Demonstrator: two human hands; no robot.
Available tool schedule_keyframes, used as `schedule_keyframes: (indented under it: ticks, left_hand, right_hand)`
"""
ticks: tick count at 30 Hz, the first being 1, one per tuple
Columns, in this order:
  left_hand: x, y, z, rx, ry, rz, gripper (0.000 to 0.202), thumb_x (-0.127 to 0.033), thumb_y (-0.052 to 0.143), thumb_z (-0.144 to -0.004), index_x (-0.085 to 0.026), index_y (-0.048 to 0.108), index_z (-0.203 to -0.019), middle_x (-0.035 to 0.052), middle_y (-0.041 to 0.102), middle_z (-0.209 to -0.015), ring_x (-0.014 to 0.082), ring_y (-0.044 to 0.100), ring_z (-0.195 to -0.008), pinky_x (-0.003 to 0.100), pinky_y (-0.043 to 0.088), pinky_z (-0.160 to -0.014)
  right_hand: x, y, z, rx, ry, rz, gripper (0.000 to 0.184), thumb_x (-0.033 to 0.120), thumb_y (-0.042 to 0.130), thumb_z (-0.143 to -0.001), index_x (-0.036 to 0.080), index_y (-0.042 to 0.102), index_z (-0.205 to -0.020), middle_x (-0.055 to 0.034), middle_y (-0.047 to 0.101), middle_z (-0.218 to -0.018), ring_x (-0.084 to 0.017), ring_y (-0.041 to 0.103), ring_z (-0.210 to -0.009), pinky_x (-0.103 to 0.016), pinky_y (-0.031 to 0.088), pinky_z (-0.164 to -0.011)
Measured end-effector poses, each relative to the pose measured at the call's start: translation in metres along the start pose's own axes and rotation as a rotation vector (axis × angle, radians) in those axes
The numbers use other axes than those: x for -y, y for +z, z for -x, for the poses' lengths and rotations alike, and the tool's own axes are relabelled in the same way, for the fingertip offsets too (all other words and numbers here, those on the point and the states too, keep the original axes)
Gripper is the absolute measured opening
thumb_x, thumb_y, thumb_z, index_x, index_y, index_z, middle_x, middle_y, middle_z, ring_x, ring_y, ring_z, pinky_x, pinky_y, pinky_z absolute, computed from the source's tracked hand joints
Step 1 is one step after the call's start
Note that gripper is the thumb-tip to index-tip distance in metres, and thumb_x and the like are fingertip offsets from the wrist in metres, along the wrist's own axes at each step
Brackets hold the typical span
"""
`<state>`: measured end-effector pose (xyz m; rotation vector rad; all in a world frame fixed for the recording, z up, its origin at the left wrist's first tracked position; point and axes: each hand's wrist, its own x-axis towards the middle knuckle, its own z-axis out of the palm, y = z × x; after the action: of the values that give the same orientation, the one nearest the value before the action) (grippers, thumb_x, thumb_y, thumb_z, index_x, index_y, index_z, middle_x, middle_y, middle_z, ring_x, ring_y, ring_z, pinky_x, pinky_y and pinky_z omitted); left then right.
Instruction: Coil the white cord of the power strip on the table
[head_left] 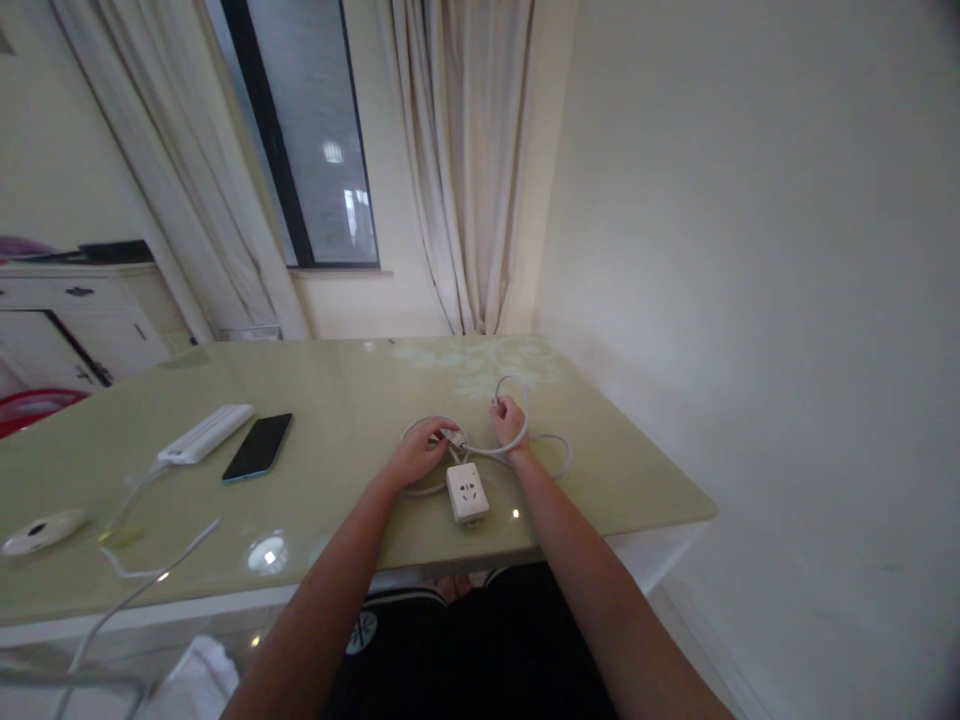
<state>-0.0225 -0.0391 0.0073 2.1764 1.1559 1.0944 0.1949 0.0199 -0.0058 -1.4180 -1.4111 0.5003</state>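
Observation:
A white power strip socket [467,492] lies near the front edge of the table, with its socket holes facing up. Its white cable [514,447] runs in loops around and behind it. My left hand [421,454] is just left of the socket, fingers closed on a bunched part of the cable; some of that part is hidden by the fingers. To the right, my right hand [510,420] is closed round a length of the same cable, which arcs up and over the wrist. A short stub shows above its fingers, too small to make out.
On the table [337,390], to the left, are a black phone [259,447] and a long white power strip [208,433] with its cord. A white oval object [43,532] lies farther left. A white wall [750,300] borders the right side.

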Motion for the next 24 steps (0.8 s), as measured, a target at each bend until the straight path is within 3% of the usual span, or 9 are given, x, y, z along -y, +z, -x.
schedule_keyframes:
  ticks: [4,9,15,20,24]
  left_hand:
    - [0.003,-0.001,-0.002,0.001,-0.028,0.029,0.033,-0.036,0.056,-0.091,-0.02,0.07,-0.117,0.0094,0.073,-0.112,0.0199,0.068,-0.091,0.034,0.056,-0.081]
    - [-0.004,-0.003,-0.001,0.04,-0.063,-0.114,0.039,-0.045,0.055,-0.093,-0.021,0.07,-0.12,0.0106,0.072,-0.12,0.0251,0.067,-0.106,0.037,0.054,-0.089]
    - [-0.007,-0.001,-0.001,0.038,-0.096,-0.056,0.044,-0.048,0.07,-0.083,-0.02,0.069,-0.115,0.0096,0.073,-0.109,0.0242,0.068,-0.094,0.036,0.054,-0.085]
    - [0.005,0.007,-0.005,-0.228,-0.054,0.06,0.041,-0.038,0.068,-0.084,-0.02,0.064,-0.12,0.0098,0.065,-0.113,0.0219,0.064,-0.098,0.034,0.055,-0.08]
    - [0.014,0.003,-0.011,-0.555,-0.13,0.197,0.042,-0.042,0.068,-0.086,-0.019,0.062,-0.121,0.009,0.061,-0.108,0.017,0.064,-0.085,0.032,0.056,-0.075]
  right_hand:
    - [0.005,-0.002,0.002,-0.03,-0.02,-0.028,0.022,0.022,0.05,-0.088,0.019,0.068,-0.1,-0.006,0.074,-0.098,-0.019,0.067,-0.09,-0.029,0.049,-0.086]
    - [0.011,-0.008,0.005,-0.02,-0.002,-0.04,0.021,0.022,0.051,-0.09,0.019,0.069,-0.101,-0.007,0.076,-0.099,-0.019,0.069,-0.091,-0.029,0.05,-0.086]
    - [0.01,-0.007,0.007,-0.005,-0.003,-0.026,0.022,0.024,0.051,-0.091,0.018,0.069,-0.103,-0.008,0.076,-0.099,-0.02,0.07,-0.094,-0.03,0.05,-0.089]
    - [0.005,-0.002,0.005,-0.05,-0.044,-0.007,0.026,0.023,0.047,-0.093,0.018,0.067,-0.108,-0.0086,0.075,-0.106,-0.02,0.068,-0.1,-0.031,0.048,-0.094]
    - [0.01,-0.009,0.006,-0.106,-0.036,0.254,0.035,0.021,0.048,-0.093,0.017,0.063,-0.124,-0.0126,0.069,-0.126,-0.024,0.061,-0.118,-0.035,0.041,-0.103]
